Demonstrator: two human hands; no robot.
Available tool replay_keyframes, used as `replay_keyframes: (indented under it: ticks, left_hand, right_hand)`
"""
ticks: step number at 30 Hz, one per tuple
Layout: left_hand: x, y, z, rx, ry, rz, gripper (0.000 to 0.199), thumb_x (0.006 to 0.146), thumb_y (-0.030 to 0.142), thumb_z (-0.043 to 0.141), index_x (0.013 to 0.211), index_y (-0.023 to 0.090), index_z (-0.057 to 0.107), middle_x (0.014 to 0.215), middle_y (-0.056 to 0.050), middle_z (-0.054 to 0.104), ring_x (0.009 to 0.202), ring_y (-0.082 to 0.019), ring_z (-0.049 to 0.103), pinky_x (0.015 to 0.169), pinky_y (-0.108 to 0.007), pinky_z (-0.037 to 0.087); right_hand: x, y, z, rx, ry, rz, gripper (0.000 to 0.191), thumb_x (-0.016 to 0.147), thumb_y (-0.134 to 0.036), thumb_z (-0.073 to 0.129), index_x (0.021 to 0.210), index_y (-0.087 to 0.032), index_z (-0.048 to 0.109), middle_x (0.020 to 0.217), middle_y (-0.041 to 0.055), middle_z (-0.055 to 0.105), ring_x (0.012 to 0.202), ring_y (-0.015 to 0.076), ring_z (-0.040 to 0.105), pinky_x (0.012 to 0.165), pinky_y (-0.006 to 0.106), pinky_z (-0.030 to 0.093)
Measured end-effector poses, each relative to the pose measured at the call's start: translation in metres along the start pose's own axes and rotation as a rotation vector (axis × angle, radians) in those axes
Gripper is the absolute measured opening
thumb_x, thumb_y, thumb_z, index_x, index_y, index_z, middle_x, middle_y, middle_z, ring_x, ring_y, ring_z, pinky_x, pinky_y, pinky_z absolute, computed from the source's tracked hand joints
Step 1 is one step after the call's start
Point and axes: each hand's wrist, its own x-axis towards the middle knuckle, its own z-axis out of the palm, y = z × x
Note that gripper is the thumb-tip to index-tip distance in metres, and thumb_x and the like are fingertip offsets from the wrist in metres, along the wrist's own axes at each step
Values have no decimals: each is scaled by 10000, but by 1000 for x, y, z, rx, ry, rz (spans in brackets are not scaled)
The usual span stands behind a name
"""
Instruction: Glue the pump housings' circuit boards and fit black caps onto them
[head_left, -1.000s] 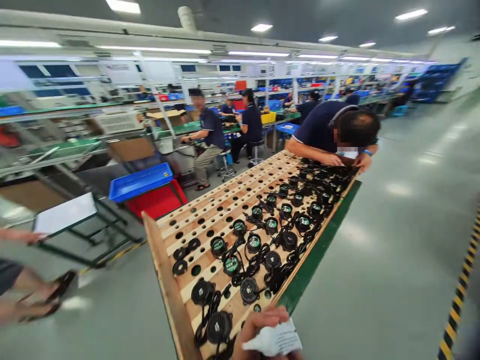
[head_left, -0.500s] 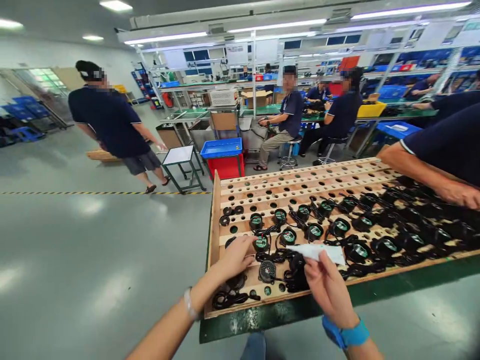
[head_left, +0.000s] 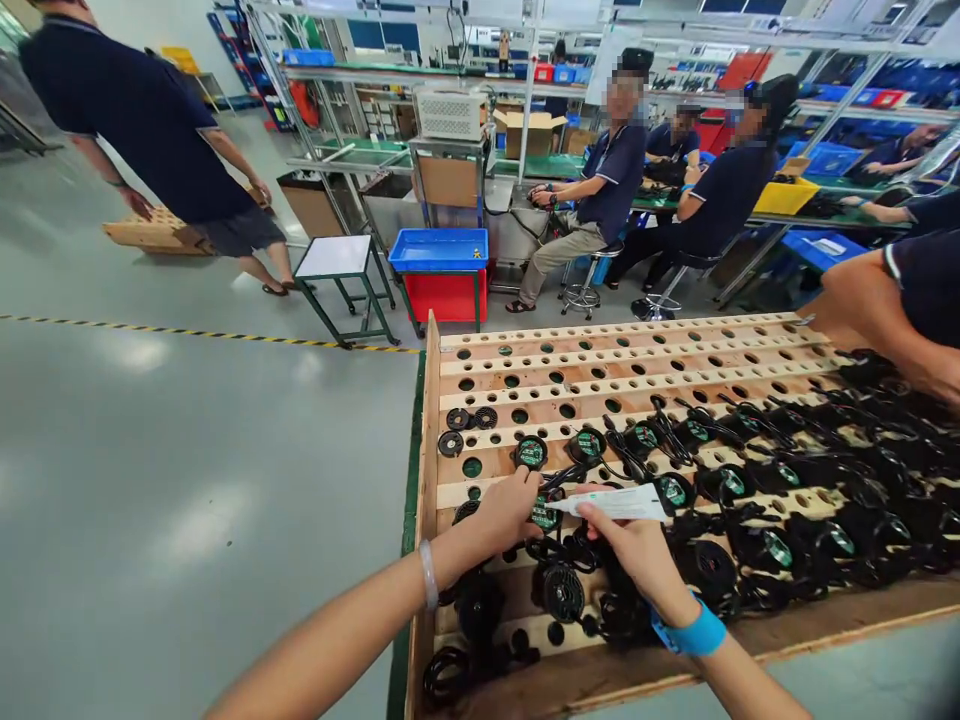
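My right hand grips a white squeeze tube with a pointed nozzle aimed left. The nozzle tip is over a green circuit board set in a round black housing; whether it touches cannot be told. My left hand has its fingers closed at the left edge of this housing, partly covering it. Beside it, a similar round black housing with a green board sits in the wooden rack. A round black grille part lies nearer me, among black cables.
Several more housings and cables fill the rack's right side, where a co-worker's arm reaches in. Small black round grilles lie at left. Beyond stand a small table, a blue tray and seated people. Another person is at far left.
The tube's nozzle has come down to the circuit board near my left hand. My left fingers have closed in on the housing. The view has tilted down, and the person at left has shifted left.
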Motion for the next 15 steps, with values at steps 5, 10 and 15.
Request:
replay_keyframes:
  ticks: [5,10,15]
  left_hand:
    - [2,-7,3,-29,-32,-36,556,681,376,789,1105,181,487,1150,-83,526,978,-265,609,756,-358,533]
    - [4,-6,-3,-53,-48,-44,545,677,383,792,1089,178,500,1142,-79,532,990,-263,610,764,-357,538]
    - [5,-9,-2,-72,-52,-42,520,674,368,795,1062,179,505,1136,-81,529,1000,-269,606,759,-354,536]
  right_hand:
    - [11,12,7,-338,-2,-199,242,743,-412,678,856,-209,746,901,59,753,849,254,704,759,363,572]
    - [13,21,15,-459,-49,-375,195,805,-370,654,898,-220,735,905,38,752,830,220,712,772,319,578]
    - [13,20,17,-516,-60,-456,152,832,-326,636,871,-221,739,914,43,750,832,212,712,772,298,574]
